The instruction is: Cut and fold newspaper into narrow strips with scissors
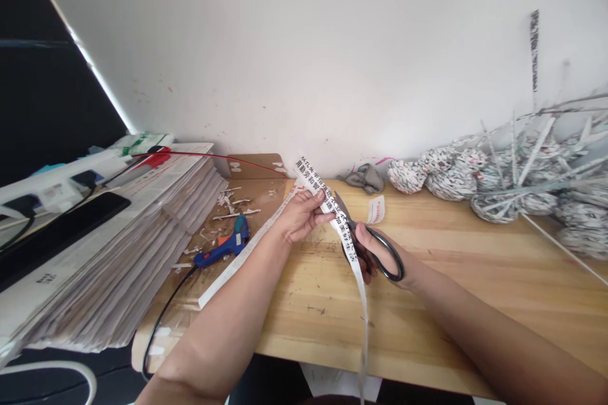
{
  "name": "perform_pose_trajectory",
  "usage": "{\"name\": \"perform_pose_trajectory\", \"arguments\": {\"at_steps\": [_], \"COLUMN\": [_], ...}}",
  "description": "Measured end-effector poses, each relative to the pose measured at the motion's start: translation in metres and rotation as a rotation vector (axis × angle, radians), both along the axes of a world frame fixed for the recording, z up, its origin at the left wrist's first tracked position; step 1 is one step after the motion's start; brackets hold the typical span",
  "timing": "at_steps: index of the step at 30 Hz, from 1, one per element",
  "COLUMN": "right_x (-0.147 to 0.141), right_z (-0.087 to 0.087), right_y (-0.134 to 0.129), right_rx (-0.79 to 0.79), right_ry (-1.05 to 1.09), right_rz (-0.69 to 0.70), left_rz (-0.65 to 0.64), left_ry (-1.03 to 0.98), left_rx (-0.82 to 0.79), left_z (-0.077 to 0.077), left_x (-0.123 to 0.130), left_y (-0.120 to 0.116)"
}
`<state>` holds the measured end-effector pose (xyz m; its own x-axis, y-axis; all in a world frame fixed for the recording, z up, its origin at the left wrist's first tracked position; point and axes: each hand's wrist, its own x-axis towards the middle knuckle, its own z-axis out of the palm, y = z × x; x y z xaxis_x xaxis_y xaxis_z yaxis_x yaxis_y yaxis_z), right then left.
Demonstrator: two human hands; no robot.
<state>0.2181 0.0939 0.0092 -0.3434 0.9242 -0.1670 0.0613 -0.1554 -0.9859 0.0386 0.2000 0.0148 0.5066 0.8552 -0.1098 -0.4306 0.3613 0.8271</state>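
Observation:
Pinched in my left hand (304, 215) is a long newspaper strip (350, 245) with large black characters. Its upper end points up and left, and the lower end hangs over the table's front edge. My right hand (373, 250) grips black-handled scissors (390, 271), whose blades meet the strip just right of my left fingers. Whether the blades are closed on the paper I cannot tell. Another pale paper strip (228, 276) runs along the table behind my left forearm.
Left stands a tall newspaper stack (156, 253) with a power strip (66, 186) on top. A blue glue gun (223, 250) and paper scraps lie beside it. Woven paper pieces (451, 174) line the right back, near a grey cloth (365, 178). The wooden table (451, 316) meets a white wall.

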Motion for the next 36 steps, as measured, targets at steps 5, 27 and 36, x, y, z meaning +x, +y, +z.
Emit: {"name": "perform_pose_trajectory", "arguments": {"at_steps": [5,27,36], "right_x": [0.0,0.001,-0.004], "right_z": [0.003,0.006,0.001], "right_y": [-0.003,0.0,0.0], "right_rx": [-0.017,-0.008,0.065], "right_ry": [0.001,-0.038,0.002], "right_rz": [-0.001,0.054,0.044], "left_rz": [-0.001,0.122,0.046], "left_ry": [-0.007,-0.008,0.015], "left_rx": [0.001,-0.018,-0.035], "left_z": [0.001,0.008,0.003], "left_x": [-0.001,-0.01,0.002], "left_y": [0.0,0.006,-0.003]}}
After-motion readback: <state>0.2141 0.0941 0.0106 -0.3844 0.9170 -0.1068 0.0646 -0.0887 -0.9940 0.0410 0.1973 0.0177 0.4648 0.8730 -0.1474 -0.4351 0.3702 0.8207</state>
